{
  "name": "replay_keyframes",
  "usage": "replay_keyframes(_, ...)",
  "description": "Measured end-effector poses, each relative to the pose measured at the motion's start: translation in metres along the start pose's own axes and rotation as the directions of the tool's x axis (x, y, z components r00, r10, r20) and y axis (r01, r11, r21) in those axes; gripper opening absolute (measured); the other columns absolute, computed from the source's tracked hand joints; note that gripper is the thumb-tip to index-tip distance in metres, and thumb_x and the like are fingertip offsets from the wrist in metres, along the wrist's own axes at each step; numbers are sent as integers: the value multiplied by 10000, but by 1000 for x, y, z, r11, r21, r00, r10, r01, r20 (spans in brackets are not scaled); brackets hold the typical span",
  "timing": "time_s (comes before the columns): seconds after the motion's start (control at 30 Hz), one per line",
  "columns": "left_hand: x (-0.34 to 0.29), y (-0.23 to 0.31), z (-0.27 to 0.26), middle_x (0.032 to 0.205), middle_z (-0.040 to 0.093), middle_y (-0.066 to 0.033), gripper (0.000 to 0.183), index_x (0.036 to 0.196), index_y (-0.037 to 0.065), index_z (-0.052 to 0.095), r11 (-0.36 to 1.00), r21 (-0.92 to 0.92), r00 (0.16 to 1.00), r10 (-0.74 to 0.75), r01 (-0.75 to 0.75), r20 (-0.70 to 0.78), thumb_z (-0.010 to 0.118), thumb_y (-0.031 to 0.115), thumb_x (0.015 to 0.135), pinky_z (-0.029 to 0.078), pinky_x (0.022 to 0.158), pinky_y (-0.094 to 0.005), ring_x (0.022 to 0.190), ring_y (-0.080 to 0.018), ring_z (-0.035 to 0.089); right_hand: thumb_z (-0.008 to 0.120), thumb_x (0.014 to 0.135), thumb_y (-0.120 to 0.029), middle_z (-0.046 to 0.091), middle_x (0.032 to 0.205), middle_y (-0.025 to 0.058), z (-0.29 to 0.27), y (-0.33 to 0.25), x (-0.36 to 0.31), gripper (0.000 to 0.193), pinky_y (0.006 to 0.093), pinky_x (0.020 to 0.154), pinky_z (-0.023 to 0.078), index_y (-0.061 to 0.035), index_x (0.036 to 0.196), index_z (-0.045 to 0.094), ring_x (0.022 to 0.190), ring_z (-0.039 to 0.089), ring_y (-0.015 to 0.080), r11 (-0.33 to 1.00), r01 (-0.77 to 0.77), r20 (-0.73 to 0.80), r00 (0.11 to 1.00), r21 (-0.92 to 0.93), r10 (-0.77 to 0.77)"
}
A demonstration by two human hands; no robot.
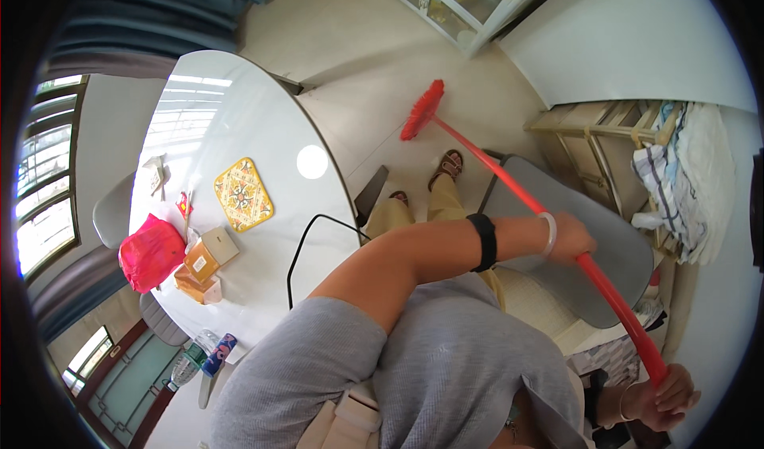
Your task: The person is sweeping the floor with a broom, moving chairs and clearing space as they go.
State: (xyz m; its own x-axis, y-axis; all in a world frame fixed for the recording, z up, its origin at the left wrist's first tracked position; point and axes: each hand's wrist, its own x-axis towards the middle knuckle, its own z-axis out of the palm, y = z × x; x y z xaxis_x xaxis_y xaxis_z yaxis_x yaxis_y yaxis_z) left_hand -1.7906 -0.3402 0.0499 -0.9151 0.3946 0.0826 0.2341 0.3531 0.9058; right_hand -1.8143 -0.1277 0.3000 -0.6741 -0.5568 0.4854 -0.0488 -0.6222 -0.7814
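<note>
A red broom slants across the view, its bristle head on the tiled floor ahead of my feet. My left arm reaches across my body, and my left hand is closed around the middle of the handle. Lower down at the right, my right hand grips the handle near its upper end. A grey chair stands under and beside the handle, close to my left hand. My sandalled foot is just behind the broom head.
At the left is a white oval table with a patterned mat, a pink bag and boxes. A wooden rack with cloths lines the right wall. A white glass-doored cabinet stands ahead.
</note>
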Motion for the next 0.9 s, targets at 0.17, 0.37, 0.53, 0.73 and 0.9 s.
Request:
replay_keyframes(0.17, 66, -85, 15, 787, 616, -81, 139, 832, 151, 584, 999, -29, 999, -30, 29, -27, 579, 141, 694, 451, 664, -406, 771, -307, 591, 470, 865, -117, 315, 472, -42, -40, 73, 15, 129, 202, 433, 296, 7, 863, 503, 406, 295, 59, 902, -110, -337, 941, -418, -41)
replay_keyframes(0.37, 81, -89, -22, 775, 617, -77, 144, 816, 146, 582, 975, -111, 979, -199, 193, -47, 595, 121, 675, 454, 666, -396, 774, -297, 593, 443, 874, -90, 337, 496, -40, -81, 89, 69, 164, 188, 437, 301, 19, 962, 530, 426, 297, 47, 973, -66, -135, 990, -221, 36)
replay_keyframes(0.53, 90, -96, -46, 769, 618, -79, 140, 821, 126, 576, 983, -131, 979, -150, 132, -140, 590, 118, 682, 456, 667, -388, 763, -298, 595, 499, 828, -115, 358, 463, -50, -95, 100, 105, 117, 178, 387, 313, -20, 895, 511, 363, 310, 43, 963, 27, -110, 992, -267, -58)
replay_keyframes(0.73, 91, -46, -93, 778, 619, -90, 201, 888, 125, 568, 980, -61, 973, -198, 191, -123, 586, 124, 688, 457, 684, -412, 763, -313, 592, 530, 739, -80, 380, 426, -83, -117, 69, 154, 47, 132, 382, 306, -48, 773, 530, 365, 364, 12, 990, 131, -72, 989, 55, -127)
replay_keyframes(0.9, 19, -79, -127, 801, 629, -102, 276, 945, 127, 575, 877, -76, 806, -468, 475, -363, 587, 75, 675, 462, 706, -417, 801, -304, 599, 423, 797, -191, 432, 512, -6, -120, 162, 191, 207, 251, 485, 317, -106, 615, 374, 492, 421, 80, 997, -69, 34, 997, 38, 68)
